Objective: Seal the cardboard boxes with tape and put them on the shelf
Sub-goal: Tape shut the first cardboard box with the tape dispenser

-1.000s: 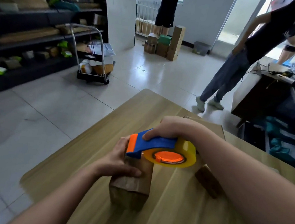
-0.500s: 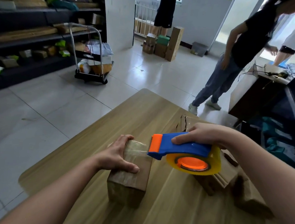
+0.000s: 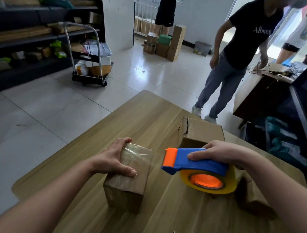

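A small cardboard box (image 3: 135,177) with clear tape across its top lies on the wooden table (image 3: 148,119). My left hand (image 3: 112,159) grips its left side, thumb over the top. My right hand (image 3: 217,152) holds a blue and orange tape dispenser (image 3: 198,167) with a yellow roll, in the air just right of the box and apart from it. A larger open cardboard box (image 3: 202,133) stands behind the dispenser. Dark shelves (image 3: 27,33) holding parcels line the left wall.
A person in a black shirt (image 3: 243,40) stands just beyond the table's far right corner. A loaded trolley (image 3: 90,63) is parked by the shelves. Stacked boxes (image 3: 164,41) sit by the far wall near another person. A dark desk (image 3: 261,93) is at right.
My right hand has pulled the dispenser off the small box and away to the right. The left hand stays on the box. The person in black has stepped closer.
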The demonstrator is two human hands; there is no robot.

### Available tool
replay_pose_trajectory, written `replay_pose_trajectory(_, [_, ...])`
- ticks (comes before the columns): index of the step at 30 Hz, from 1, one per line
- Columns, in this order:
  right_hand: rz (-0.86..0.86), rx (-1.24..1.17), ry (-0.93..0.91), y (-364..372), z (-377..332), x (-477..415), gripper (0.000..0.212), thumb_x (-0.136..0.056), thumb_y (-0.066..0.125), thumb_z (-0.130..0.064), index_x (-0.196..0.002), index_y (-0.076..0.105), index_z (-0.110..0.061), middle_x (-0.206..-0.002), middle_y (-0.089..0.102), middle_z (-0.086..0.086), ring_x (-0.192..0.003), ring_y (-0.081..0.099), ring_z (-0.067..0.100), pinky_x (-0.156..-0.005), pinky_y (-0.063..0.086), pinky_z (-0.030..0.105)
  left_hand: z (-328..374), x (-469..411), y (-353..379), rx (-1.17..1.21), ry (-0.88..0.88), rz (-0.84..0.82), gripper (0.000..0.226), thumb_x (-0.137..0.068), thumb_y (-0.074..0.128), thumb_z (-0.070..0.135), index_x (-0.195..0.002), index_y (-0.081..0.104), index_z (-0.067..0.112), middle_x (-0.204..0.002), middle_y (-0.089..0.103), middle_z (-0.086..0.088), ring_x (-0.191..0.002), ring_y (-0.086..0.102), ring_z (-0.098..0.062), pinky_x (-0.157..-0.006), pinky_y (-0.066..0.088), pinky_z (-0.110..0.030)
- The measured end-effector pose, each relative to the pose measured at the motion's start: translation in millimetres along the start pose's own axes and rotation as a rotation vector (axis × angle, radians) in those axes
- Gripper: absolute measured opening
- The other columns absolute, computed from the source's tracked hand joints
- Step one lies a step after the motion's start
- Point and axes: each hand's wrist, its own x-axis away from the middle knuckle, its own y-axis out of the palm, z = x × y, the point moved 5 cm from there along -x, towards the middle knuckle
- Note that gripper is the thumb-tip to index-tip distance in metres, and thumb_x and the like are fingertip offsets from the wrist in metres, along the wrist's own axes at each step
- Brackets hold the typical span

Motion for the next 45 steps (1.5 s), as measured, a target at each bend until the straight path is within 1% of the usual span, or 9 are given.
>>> replay_pose_trajectory(9, [-0.030, -0.072, -0.016, 21, 12, -10, 0.057, -0.070, 0.069, -0.070, -0.098, 0.074, -0.021, -0.095, 0.074, 0.000, -0.090, 0.070, 0.018, -0.082, 0.054, 0.031, 1, -3, 1, -0.008, 0.005, -0.042, 0.142, -0.031, 0.078, 0.079, -0.148, 0.013, 0.033, -0.138, 0.023, 0.015, -0.131, 0.028, -0.013, -0.113, 0.032, -0.041])
replay_pose_trajectory(15, [-0.032, -0.118, -0.095, 13, 10, 2, 0.066, -0.054, 0.066, -0.076, -0.096, 0.075, -0.026, -0.089, 0.076, -0.004, -0.086, 0.072, 0.016, -0.084, 0.056, 0.033, 0, -3, -2, -0.027, -0.008, -0.071, 0.145, -0.032, 0.078, 0.078, -0.150, 0.008, 0.032, -0.139, 0.020, 0.016, -0.132, 0.025, -0.013, -0.115, 0.030, -0.042])
replay_pose_trajectory(20, [0.040, -0.066, -0.087, -4, -3, 15, 0.057, -0.063, 0.070, -0.071, -0.095, 0.074, -0.024, -0.089, 0.074, -0.001, -0.083, 0.070, 0.017, -0.077, 0.056, 0.033, 2, -6, 1, -0.040, -0.009, -0.099, 0.144, -0.033, 0.079, 0.077, -0.150, 0.008, 0.034, -0.139, 0.019, 0.018, -0.132, 0.026, -0.015, -0.114, 0.032, -0.044])
replay_pose_trajectory(24, [0.058, 0.037, -0.074, -15, -21, 19, 0.060, -0.062, 0.068, -0.075, -0.091, 0.074, -0.023, -0.086, 0.073, -0.002, -0.080, 0.070, 0.016, -0.079, 0.056, 0.033, 7, -4, -1, -0.043, -0.011, -0.107, 0.146, -0.030, 0.077, 0.078, -0.150, 0.007, 0.033, -0.135, 0.017, 0.020, -0.128, 0.024, -0.009, -0.110, 0.030, -0.031])
replay_pose_trajectory(28, [0.103, 0.022, -0.093, -41, -30, 32, 0.078, -0.040, 0.068, -0.079, -0.091, 0.076, -0.020, -0.088, 0.075, 0.003, -0.083, 0.072, 0.022, -0.087, 0.058, 0.042, 7, -2, 0, -0.042, -0.023, -0.108, 0.145, -0.031, 0.077, 0.079, -0.150, 0.008, 0.033, -0.136, 0.018, 0.019, -0.128, 0.027, -0.012, -0.110, 0.035, -0.038])
replay_pose_trajectory(31, [0.134, 0.076, -0.091, -53, -35, 31, 0.069, -0.050, 0.071, -0.077, -0.092, 0.075, -0.022, -0.087, 0.074, 0.002, -0.082, 0.071, 0.020, -0.085, 0.059, 0.040, 8, -2, 2, -0.025, -0.031, -0.114, 0.146, -0.030, 0.078, 0.078, -0.150, 0.007, 0.034, -0.136, 0.017, 0.021, -0.128, 0.027, -0.012, -0.110, 0.037, -0.038])
replay_pose_trajectory(34, [0.100, 0.102, -0.064, -46, -28, 21, 0.079, -0.046, 0.067, -0.080, -0.099, 0.072, -0.021, -0.093, 0.073, 0.002, -0.085, 0.070, 0.020, -0.085, 0.058, 0.037, 9, -1, 2, -0.023, -0.024, -0.112, 0.145, -0.030, 0.077, 0.079, -0.149, 0.007, 0.035, -0.136, 0.016, 0.021, -0.129, 0.026, -0.012, -0.110, 0.036, -0.039])
replay_pose_trajectory(40, [-0.008, 0.045, -0.011, -16, 5, 3, 0.076, -0.052, 0.066, -0.076, -0.104, 0.071, -0.021, -0.098, 0.072, 0.001, -0.089, 0.069, 0.019, -0.083, 0.054, 0.032, 10, -1, 3, -0.022, -0.009, -0.099, 0.149, -0.028, 0.074, 0.082, -0.150, 0.005, 0.032, -0.135, 0.016, 0.021, -0.128, 0.024, -0.010, -0.110, 0.033, -0.035])
replay_pose_trajectory(45, [-0.034, -0.052, -0.010, 3, 22, -9, 0.076, -0.048, 0.068, -0.077, -0.105, 0.070, -0.026, -0.098, 0.072, -0.001, -0.088, 0.069, 0.016, -0.083, 0.055, 0.031, 7, -2, 2, -0.020, -0.006, -0.097, 0.149, -0.029, 0.076, 0.081, -0.151, 0.005, 0.031, -0.138, 0.017, 0.019, -0.129, 0.026, -0.011, -0.110, 0.034, -0.034])
